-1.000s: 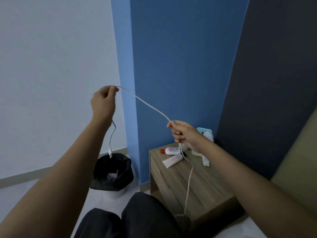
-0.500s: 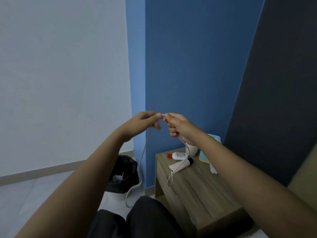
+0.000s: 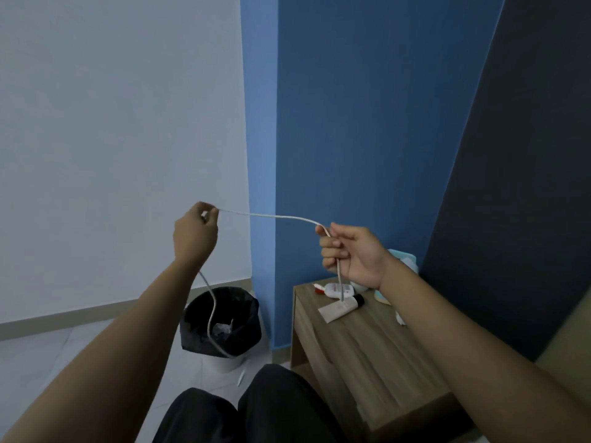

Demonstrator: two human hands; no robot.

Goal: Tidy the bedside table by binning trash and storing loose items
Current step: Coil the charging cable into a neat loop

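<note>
A white cable [image 3: 275, 216] stretches in the air between both hands. My left hand [image 3: 194, 233] pinches it at the upper left, and a loop of it hangs down below that wrist over the bin. My right hand [image 3: 353, 254] is closed on it at the right, with a short end dangling above the wooden bedside table [image 3: 361, 340]. On the table lie a white bottle with a red cap [image 3: 332, 289] and a white tube with a black cap [image 3: 340, 307].
A bin with a black liner [image 3: 220, 321] holding crumpled trash stands on the floor left of the table. A light blue item [image 3: 404, 260] sits at the table's back, partly behind my right arm. My dark-trousered knees [image 3: 256, 410] are at the bottom.
Half a second ago my hands met at the cable's middle. Now they have pulled apart, the left going left, and the cable spans between them.
</note>
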